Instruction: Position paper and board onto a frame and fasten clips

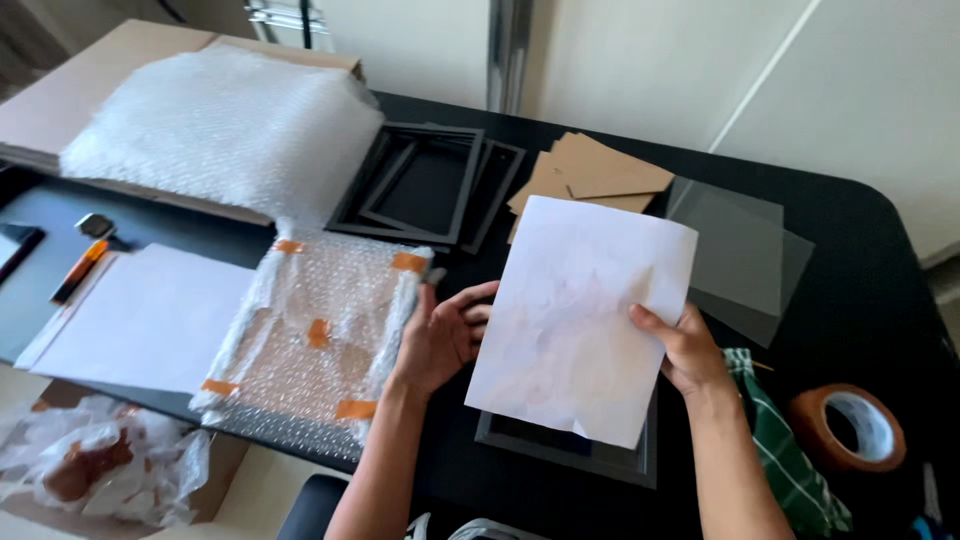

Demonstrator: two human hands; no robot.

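White rectangular sheet of thin paper (pixel 583 315), faintly marked in pink, held tilted above the black table (pixel 860 300), near its front edge. Gripped at its right edge by the right hand (pixel 685 352), thumb on top and fingers hidden underneath. Met at its left edge by the left hand (pixel 445 335), palm up, fingers loosely curled, fingertips at or behind the paper's edge; whether they actually pinch it cannot be told. Directly beneath the sheet, a dark rectangular picture frame (pixel 570 445) lying flat, only its lower edge showing. Just left of the left hand, a flat parcel wrapped in clear bubble wrap and sealed with orange tape strips (pixel 320 335). Further left, a plain white rectangular sheet (pixel 145 320) flat on the table, with an orange-and-black utility knife (pixel 80 268) near its top left corner. Behind the parcel, a stack of empty black frames (pixel 425 185) and a big folded heap of white bubble wrap (pixel 225 125). Behind the held paper, brown cardboard backing boards (pixel 600 170); to their right, translucent grey plastic panes (pixel 745 255). By the right forearm, a green-and-white checked cloth (pixel 785 455) and a roll of brown packing tape (pixel 850 425).
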